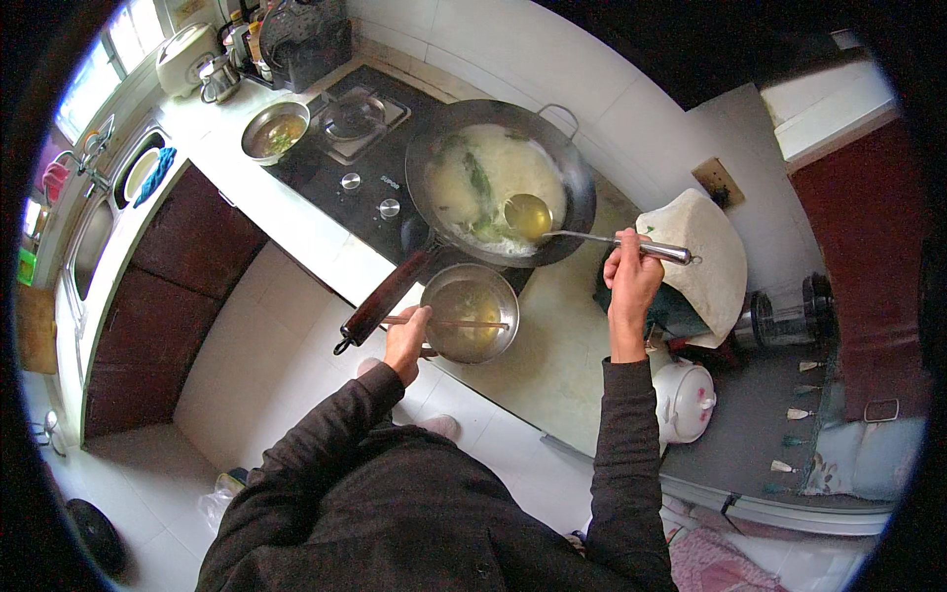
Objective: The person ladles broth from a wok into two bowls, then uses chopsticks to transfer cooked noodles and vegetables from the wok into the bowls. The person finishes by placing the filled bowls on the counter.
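My right hand (635, 285) grips the metal handle of a ladle (528, 216), whose bowl holds yellowish broth. That bowl rests in the cloudy soup of a dark wok (577, 200), where green leaves and froth show. My left hand (406, 342) holds a stainless steel bowl (510, 333) by its rim, near the wok's front edge. A little yellowish liquid lies in the bowl. Chopsticks (462, 323) run across its top, pinned under my left thumb. The wok's wooden handle (388, 296) points toward me, just beside my left hand.
Behind the wok, the black gas stove (333, 174) has a second burner. A metal bowl of soup with chopped greens (275, 135) stands at its left corner. A lidded white pot (684, 403) sits right of my forearm. Farther left are a kettle (219, 79) and a sink (92, 248).
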